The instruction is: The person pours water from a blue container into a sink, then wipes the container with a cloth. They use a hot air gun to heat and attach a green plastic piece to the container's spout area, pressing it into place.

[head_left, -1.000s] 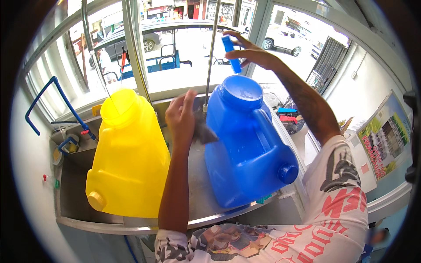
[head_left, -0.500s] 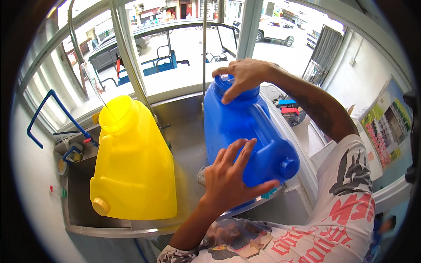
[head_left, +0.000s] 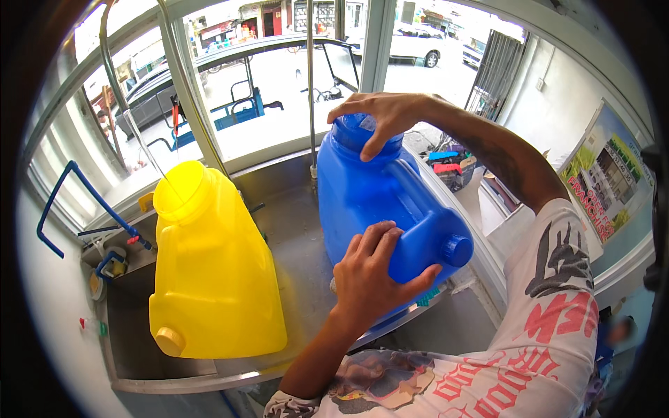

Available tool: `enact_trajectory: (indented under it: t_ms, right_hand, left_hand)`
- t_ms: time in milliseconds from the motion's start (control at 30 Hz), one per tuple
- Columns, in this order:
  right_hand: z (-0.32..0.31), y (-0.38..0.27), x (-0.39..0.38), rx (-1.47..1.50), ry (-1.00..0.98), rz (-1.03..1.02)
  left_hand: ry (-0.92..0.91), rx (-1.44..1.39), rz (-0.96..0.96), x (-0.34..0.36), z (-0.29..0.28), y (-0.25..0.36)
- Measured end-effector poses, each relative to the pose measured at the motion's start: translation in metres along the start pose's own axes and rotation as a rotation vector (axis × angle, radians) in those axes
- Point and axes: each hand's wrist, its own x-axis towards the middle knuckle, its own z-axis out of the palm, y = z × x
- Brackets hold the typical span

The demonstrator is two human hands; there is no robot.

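Note:
A blue plastic water jug point(head_left: 362, 202) stands tilted in the right part of a steel sink point(head_left: 296, 230). My right hand point(head_left: 387, 120) reaches over its wide neck, fingers and thumb closed around the rim. Against the jug's near side lies my left hand point(head_left: 369, 268), fingers stretched out and thumb spread apart. A capped spout point(head_left: 457, 251) sticks out at the jug's lower right. To the left, a yellow water jug point(head_left: 216, 279) stands with its mouth uncapped, and a thin stream runs into it from above. Neither hand touches the yellow jug.
Metal pipes point(head_left: 311, 104) rise behind the sink in front of the window. A blue pipe point(head_left: 104, 198) is fixed to the left wall. On the right hangs a poster point(head_left: 610, 181). Parked vehicles point(head_left: 414, 43) show outside.
My left hand has come down onto the blue jug's side from just in front of it. The right hand stays on the neck. The whole view has shifted slightly.

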Motion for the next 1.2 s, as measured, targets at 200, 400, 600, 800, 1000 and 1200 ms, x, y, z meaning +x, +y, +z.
enact_trajectory:
  t_ms: [200,400,600,800,1000,1200]
  right_hand:
    - [0.01,-0.034,0.005,-0.084,0.018,0.504]
    - [-0.022,-0.046,0.013,0.014,-0.239,0.479]
    - [-0.01,-0.041,0.012,0.0,-0.097,0.565]
    - [-0.035,-0.018,0.006,-0.184,-0.26,0.805]
    - [-0.054,-0.017,0.006,-0.023,-0.306,0.694]
    - [-0.053,-0.038,0.01,-0.231,-0.196,0.539]
  left_hand:
    - [-0.023,0.02,-0.01,-0.001,0.001,0.002]
    - [-0.028,0.03,-0.022,-0.002,-0.001,0.003]
    - [-0.011,0.022,-0.021,-0.002,-0.001,0.005]
    - [-0.013,0.029,-0.027,-0.002,-0.001,0.004]
    - [-0.018,0.02,-0.024,-0.002,0.001,0.003]
    - [-0.009,0.034,-0.027,-0.002,0.0,0.005]
